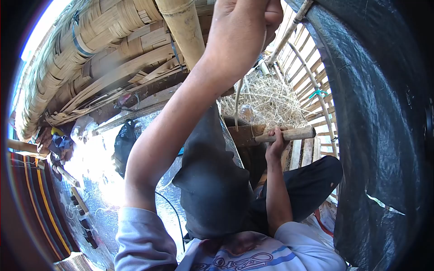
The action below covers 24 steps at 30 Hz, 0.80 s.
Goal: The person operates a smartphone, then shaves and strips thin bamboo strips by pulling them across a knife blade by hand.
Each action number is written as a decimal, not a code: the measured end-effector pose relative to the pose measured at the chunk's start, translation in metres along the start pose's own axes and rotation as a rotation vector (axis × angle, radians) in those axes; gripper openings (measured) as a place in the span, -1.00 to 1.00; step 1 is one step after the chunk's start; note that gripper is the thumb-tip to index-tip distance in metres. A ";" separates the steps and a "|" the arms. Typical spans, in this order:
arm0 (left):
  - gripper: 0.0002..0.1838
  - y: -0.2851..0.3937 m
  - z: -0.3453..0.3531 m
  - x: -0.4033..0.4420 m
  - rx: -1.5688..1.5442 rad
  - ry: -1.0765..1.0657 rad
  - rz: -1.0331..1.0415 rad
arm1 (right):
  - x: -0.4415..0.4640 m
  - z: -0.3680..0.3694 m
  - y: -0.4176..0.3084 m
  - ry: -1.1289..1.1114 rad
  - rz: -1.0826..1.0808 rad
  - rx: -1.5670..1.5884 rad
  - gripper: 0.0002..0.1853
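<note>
My left hand point(253, 13) is raised at the top centre, partly cut off by the frame edge, its fingers closed around something thin. A narrow pale strip point(237, 106) shows beyond my left forearm and runs down to a broad dark blade point(244, 136); it looks like the same piece, though my arm hides the middle. My right hand point(276, 141) is closed around the thick wooden handle point(298, 133) of the bladed tool, held low over my bent legs. The blade points left, with the strip's lower end against or just beside it.
Dry straw and shavings point(271, 97) cover the ground ahead, beside a slatted bamboo wall point(312, 67). Black plastic sheeting point(375, 113) hangs at right. Woven bamboo point(113, 27) fills the upper left, above a shiny sheet point(101, 189) and a black bag point(124, 147). A bamboo post point(183, 29) stands nearby.
</note>
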<state>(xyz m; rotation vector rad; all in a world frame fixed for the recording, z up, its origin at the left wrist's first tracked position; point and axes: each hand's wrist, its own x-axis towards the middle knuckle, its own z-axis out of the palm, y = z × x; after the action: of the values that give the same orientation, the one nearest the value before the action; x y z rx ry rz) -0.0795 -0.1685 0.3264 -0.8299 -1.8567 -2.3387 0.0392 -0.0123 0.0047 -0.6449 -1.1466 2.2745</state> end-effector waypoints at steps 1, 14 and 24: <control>-0.30 -0.002 -0.003 0.001 -0.043 -0.002 -0.049 | 0.002 0.010 -0.002 -0.069 -0.049 0.080 -0.87; -0.30 0.010 -0.022 -0.005 -0.236 0.134 -0.096 | 0.010 0.037 0.042 -0.192 -0.003 0.090 -0.90; -0.31 0.021 -0.016 -0.011 -0.206 0.201 -0.013 | 0.019 -0.001 0.079 -0.204 0.072 -0.017 -0.87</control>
<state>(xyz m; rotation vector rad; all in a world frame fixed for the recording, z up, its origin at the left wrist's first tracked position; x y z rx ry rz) -0.0684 -0.1921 0.3378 -0.5722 -1.5694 -2.5459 0.0083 -0.0405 -0.0648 -0.4750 -1.2563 2.4388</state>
